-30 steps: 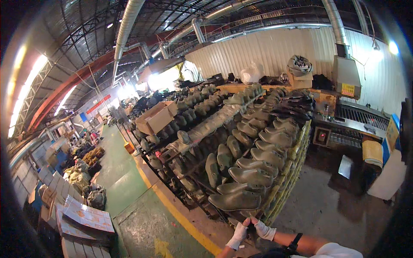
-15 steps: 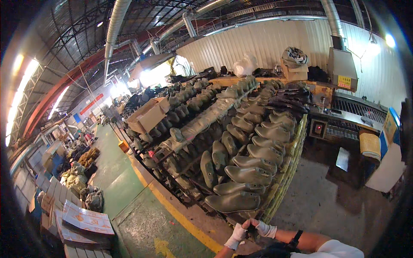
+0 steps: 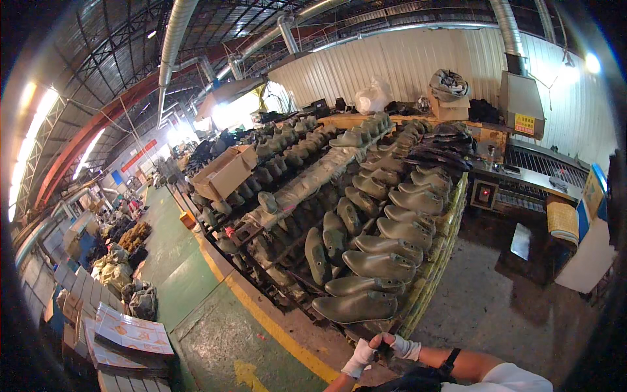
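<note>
From left to right, the nearest shoe last [image 3: 356, 305], a dark olive one, lies at the front end of a row of similar shoe lasts [image 3: 405, 232] on the rack [image 3: 432, 291]; its long axis runs across the view, with the pointed toe to the left and the heel to the right; the left hand [image 3: 360, 357] is below its middle, a little to the right; the right hand [image 3: 403, 348] is below the heel end and carries a black wristband [image 3: 449, 361] behind it; so both hands are near to this last, on the person's side of it, and neither is clearly the nearer one; the hands are close together, in white coverings with bare fingertips, the fingers bent toward each other; I cannot tell if they clamp something dark between them.

About the writing, again from the left: the flat cardboard sheet [image 3: 132, 331] has orange printing; the red banner [image 3: 138, 154] hangs far away, too small to read; the yellow floor arrow [image 3: 247, 375] is a painted mark without letters; the yellow sign [image 3: 524, 124] on the metal hood [image 3: 520, 98] bears small red marks; no brand is seen on the lasts.
</note>
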A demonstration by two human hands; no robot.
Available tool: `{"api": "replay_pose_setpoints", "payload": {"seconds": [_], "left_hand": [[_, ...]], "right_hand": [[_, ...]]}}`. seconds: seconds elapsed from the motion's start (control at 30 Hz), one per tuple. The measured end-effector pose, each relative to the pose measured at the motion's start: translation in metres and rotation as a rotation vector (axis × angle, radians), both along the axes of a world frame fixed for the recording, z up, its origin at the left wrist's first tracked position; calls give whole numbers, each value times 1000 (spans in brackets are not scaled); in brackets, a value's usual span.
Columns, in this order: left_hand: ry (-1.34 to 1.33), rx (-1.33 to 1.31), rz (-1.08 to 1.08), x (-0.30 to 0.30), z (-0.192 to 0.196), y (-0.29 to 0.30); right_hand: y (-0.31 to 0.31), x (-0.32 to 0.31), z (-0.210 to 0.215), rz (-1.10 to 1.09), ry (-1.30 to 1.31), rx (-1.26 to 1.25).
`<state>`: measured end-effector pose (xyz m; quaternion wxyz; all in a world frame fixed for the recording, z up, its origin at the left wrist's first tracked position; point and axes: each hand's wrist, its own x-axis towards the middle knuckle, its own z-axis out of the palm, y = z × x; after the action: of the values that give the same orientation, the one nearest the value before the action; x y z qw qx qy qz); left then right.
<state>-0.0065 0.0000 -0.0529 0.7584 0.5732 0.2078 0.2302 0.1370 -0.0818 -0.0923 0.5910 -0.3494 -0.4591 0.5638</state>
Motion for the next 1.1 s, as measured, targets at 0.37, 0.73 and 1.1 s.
{"api": "replay_pose_setpoints", "payload": {"seconds": [0.37,0.73,1.1], "left_hand": [[27,-95,44,3,-5,-4],[128,-226,-37,0,8,-3],[-29,-158,133,13,-3,-2]], "right_hand": [[-1,-1,9,-7,27,130],[2,-10,23,-63,124,82],[41,-2,-68,-311,-51,30]]}}
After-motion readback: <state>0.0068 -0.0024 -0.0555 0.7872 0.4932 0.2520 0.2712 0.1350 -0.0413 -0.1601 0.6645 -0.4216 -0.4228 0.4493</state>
